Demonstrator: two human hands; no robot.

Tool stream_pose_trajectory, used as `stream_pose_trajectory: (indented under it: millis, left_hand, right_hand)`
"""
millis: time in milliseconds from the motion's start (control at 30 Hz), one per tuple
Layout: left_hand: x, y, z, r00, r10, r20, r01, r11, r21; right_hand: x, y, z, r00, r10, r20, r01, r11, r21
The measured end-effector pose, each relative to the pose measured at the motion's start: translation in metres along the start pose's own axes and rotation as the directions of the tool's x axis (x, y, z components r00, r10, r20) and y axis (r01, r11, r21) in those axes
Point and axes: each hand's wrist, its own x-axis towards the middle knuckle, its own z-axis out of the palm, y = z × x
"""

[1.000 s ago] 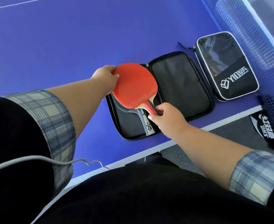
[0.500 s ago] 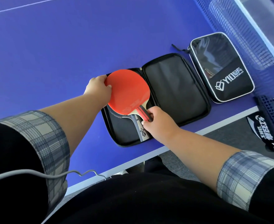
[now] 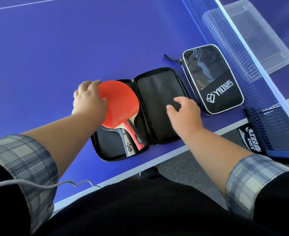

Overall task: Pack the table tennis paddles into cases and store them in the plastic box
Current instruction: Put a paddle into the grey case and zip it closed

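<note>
Here my left hand (image 3: 89, 97) pressed the red paddle (image 3: 119, 103) into the open case (image 3: 159, 108) at the near table edge, while my right hand (image 3: 183, 111) hovered empty, fingers spread, over its flap. Closing and zipping looked next. Farther right lay the zipped case (image 3: 213, 80); beyond the net (image 3: 234, 48), the plastic box (image 3: 259, 36).

The red paddle (image 3: 119, 103) now lies flat in the open case's (image 3: 159, 106) left half; the right hand (image 3: 184, 110) leaves its handle, hovering over the right half.
</note>
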Motion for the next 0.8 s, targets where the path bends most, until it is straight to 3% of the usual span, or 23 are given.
stream_pose_trajectory:
  millis: [67, 133, 200, 233, 300, 400, 500, 567, 633, 700, 800]
  left_hand:
    - [-0.011, 0.017, 0.004, 0.974, 0.216, 0.064, -0.22, 0.974, 0.061]
    - [-0.022, 0.036, 0.011, 0.884, 0.418, 0.207, -0.449, 0.883, 0.135]
    - [-0.031, 0.053, 0.022, 0.799, 0.516, 0.308, -0.587, 0.781, 0.213]
    - [-0.036, 0.06, 0.027, 0.799, 0.504, 0.327, -0.587, 0.771, 0.246]
    - [-0.043, 0.068, 0.032, 0.866, 0.397, 0.304, -0.481, 0.827, 0.292]
    - [-0.049, 0.064, 0.031, 0.935, 0.26, 0.24, -0.337, 0.864, 0.375]
    - [-0.051, 0.051, 0.027, 0.934, 0.244, 0.26, -0.337, 0.845, 0.416]
    - [-0.051, 0.046, 0.024, 0.924, 0.248, 0.291, -0.353, 0.847, 0.398]
    - [-0.047, 0.046, 0.019, 0.924, 0.222, 0.312, -0.325, 0.884, 0.335]
    - [-0.04, 0.044, 0.014, 0.935, 0.182, 0.304, -0.253, 0.944, 0.21]
    - [-0.033, 0.04, 0.002, 0.948, 0.085, 0.308, -0.059, 0.994, -0.094]
  right_hand:
    - [0.014, 0.021, -0.01, 0.986, 0.159, 0.051, -0.155, 0.985, -0.078]
    - [0.021, 0.035, -0.012, 0.955, 0.261, 0.143, -0.254, 0.965, -0.064]
    - [0.025, 0.044, -0.014, 0.946, 0.295, 0.136, -0.288, 0.955, -0.063]
    - [0.027, 0.045, -0.015, 0.945, 0.309, 0.11, -0.3, 0.95, -0.089]
    - [0.033, 0.046, -0.018, 0.93, 0.354, 0.102, -0.345, 0.933, -0.101]
    - [0.033, 0.046, -0.025, 0.915, 0.383, 0.127, -0.387, 0.922, 0.006]
    - [0.028, 0.038, -0.04, 0.943, 0.302, 0.138, -0.326, 0.92, 0.219]
    - [0.018, 0.026, -0.05, 0.939, 0.241, 0.244, -0.325, 0.853, 0.408]
    - [0.003, 0.01, -0.057, 0.906, 0.137, 0.4, -0.369, 0.718, 0.59]
    - [-0.013, -0.008, -0.057, 0.863, 0.014, 0.506, -0.399, 0.633, 0.663]
    - [-0.033, -0.037, -0.048, 0.831, -0.121, 0.544, -0.334, 0.673, 0.66]
